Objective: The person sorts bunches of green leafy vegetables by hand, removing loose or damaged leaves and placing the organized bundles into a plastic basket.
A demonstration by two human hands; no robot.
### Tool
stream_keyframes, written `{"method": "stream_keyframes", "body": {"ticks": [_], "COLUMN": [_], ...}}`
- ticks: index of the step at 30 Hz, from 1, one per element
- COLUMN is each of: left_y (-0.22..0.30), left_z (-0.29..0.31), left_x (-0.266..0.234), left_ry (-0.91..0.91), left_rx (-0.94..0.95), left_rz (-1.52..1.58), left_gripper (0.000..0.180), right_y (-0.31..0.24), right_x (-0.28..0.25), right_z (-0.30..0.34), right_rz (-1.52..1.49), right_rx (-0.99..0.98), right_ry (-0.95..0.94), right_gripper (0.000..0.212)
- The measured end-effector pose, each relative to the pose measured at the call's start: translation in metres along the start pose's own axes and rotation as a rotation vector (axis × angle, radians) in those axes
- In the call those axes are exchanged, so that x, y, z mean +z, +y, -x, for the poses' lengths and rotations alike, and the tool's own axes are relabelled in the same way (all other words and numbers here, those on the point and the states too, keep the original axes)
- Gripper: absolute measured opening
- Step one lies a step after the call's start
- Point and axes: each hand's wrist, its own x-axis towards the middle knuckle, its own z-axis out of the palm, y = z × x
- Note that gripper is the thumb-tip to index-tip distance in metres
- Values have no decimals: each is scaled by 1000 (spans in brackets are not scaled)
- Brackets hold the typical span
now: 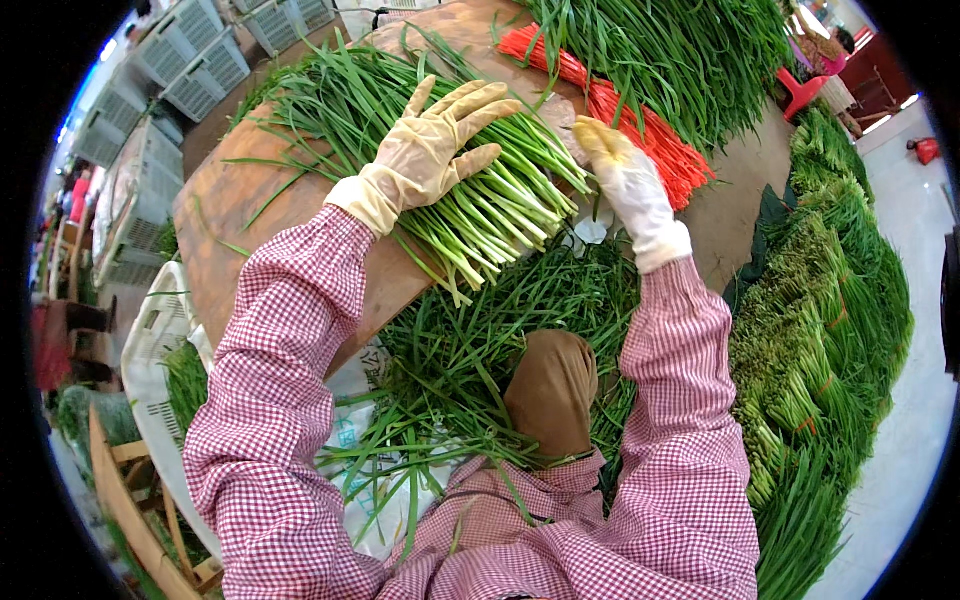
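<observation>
My left hand (430,150), in a pale rubber glove, lies palm down with fingers spread on a loose bunch of garlic chives (500,215). The white-green stem ends point toward me and to the right; the leaves fan out to the far left. My right hand (630,185), gloved too, is just right of the stem ends with its fingers drawn together. What its fingers hold, if anything, is hidden. Right beside it, a bundle of red ties (650,140) lies across the brown tabletop (225,205).
A big heap of chives (670,50) covers the table's far right. Tied chive bunches (810,350) are stacked along my right. Loose green leaves (450,330) cover my lap. White crates (205,85) stand at the far left, and a white basket (150,340) is nearer.
</observation>
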Motion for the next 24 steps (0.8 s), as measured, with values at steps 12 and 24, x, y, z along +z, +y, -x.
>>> {"method": "stream_keyframes", "body": {"ticks": [12, 24], "left_y": [-1, -6], "left_z": [-7, -2], "left_x": [22, 26], "left_ry": [-213, -181], "left_rx": [8, 49], "left_rz": [136, 81], "left_gripper": [38, 35], "right_y": [23, -29], "right_x": [32, 77], "right_z": [8, 54], "right_rz": [-421, -1043], "right_rx": [-219, -12], "right_ry": [-111, 104], "right_gripper": [32, 68]}}
